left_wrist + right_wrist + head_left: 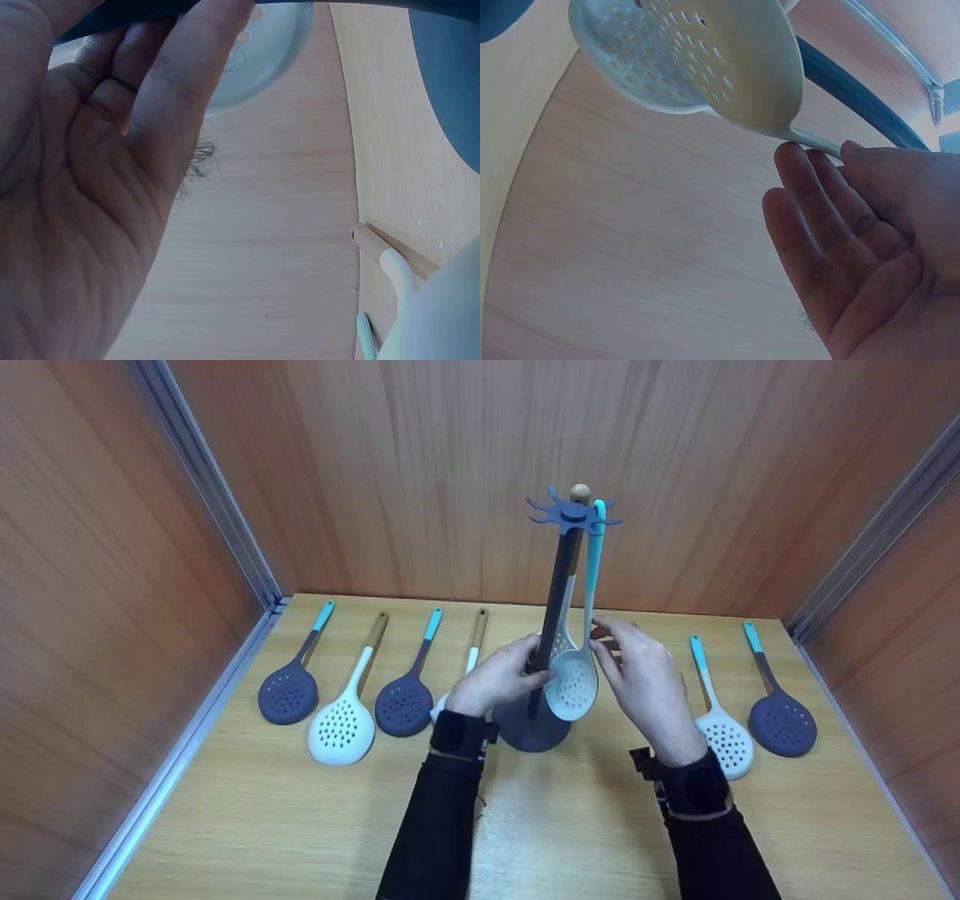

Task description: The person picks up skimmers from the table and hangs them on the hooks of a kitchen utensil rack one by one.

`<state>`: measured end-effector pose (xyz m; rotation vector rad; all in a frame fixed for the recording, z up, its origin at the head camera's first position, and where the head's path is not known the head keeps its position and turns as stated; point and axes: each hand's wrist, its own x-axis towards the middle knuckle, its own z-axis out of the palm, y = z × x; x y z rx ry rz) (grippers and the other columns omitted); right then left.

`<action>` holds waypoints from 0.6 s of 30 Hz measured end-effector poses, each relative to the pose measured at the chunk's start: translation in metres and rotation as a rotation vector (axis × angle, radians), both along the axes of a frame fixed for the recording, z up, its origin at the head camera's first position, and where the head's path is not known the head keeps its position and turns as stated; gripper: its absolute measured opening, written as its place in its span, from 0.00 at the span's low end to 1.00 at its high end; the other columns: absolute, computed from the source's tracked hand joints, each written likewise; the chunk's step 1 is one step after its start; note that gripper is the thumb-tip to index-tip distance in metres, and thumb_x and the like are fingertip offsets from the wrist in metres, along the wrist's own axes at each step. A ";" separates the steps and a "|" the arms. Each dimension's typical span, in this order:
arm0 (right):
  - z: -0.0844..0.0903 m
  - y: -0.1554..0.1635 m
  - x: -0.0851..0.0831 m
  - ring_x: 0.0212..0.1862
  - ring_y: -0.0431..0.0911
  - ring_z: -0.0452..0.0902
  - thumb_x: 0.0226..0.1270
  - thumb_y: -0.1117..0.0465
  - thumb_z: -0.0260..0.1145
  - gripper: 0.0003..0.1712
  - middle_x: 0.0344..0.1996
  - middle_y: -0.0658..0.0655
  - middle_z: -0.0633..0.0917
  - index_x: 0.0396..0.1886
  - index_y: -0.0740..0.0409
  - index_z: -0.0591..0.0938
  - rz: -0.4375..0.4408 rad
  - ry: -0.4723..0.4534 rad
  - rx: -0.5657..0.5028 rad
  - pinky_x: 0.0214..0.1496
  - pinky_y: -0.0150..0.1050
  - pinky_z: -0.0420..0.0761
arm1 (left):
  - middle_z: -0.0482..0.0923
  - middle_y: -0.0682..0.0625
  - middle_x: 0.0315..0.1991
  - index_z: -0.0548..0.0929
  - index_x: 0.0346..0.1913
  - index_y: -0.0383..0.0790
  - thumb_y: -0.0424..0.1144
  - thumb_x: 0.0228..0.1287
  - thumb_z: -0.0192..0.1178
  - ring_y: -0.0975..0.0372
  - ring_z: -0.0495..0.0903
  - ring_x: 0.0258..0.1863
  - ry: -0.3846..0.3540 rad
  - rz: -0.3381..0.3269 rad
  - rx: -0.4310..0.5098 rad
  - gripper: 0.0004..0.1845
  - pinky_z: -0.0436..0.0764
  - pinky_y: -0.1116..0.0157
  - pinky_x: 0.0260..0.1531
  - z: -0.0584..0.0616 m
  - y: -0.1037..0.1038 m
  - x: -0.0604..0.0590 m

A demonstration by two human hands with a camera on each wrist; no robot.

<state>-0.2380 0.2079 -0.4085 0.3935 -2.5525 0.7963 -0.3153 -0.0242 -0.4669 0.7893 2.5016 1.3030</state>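
A dark utensil stand (561, 592) with a round base and a blue hooked top stands upright in the head view. My left hand (496, 675) grips its pole at mid-height. From a hook on the right hangs a white slotted skimmer (573, 690) with a turquoise handle, its head down. At the lower end of that handle, my right hand (643, 679) pinches it between thumb and fingertips (789, 154). Behind it hangs a second white skimmer (630, 64) with a brown handle, partly hidden by the pole and the first one.
To the left lie a dark skimmer (289, 694), a white one with a brown handle (342, 731), another dark one (405, 705), and a white one (472, 660) partly behind my left hand. On the right are a white skimmer (727, 742) and a dark one (783, 725). Wooden panels (420, 480) enclose the table.
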 end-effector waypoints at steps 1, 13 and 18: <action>0.000 0.001 0.000 0.61 0.64 0.97 0.92 0.62 0.69 0.20 0.61 0.66 0.95 0.75 0.63 0.86 0.000 -0.009 -0.002 0.59 0.62 0.98 | 0.90 0.41 0.68 0.81 0.75 0.42 0.35 0.88 0.68 0.48 0.91 0.68 -0.005 0.002 0.000 0.20 0.93 0.48 0.70 0.000 0.000 0.000; 0.001 0.028 -0.008 0.68 0.66 0.93 0.95 0.56 0.66 0.25 0.67 0.68 0.92 0.80 0.64 0.83 -0.079 -0.098 -0.020 0.65 0.69 0.94 | 0.89 0.42 0.66 0.81 0.73 0.44 0.37 0.89 0.68 0.50 0.90 0.66 -0.010 0.008 -0.019 0.18 0.94 0.49 0.68 0.000 -0.001 0.000; -0.001 0.039 -0.011 0.73 0.66 0.90 0.96 0.54 0.64 0.28 0.72 0.68 0.90 0.84 0.62 0.80 -0.107 -0.167 -0.016 0.68 0.70 0.92 | 0.88 0.43 0.66 0.81 0.73 0.45 0.37 0.89 0.67 0.51 0.90 0.66 -0.010 0.009 -0.023 0.18 0.94 0.51 0.67 0.000 -0.001 0.000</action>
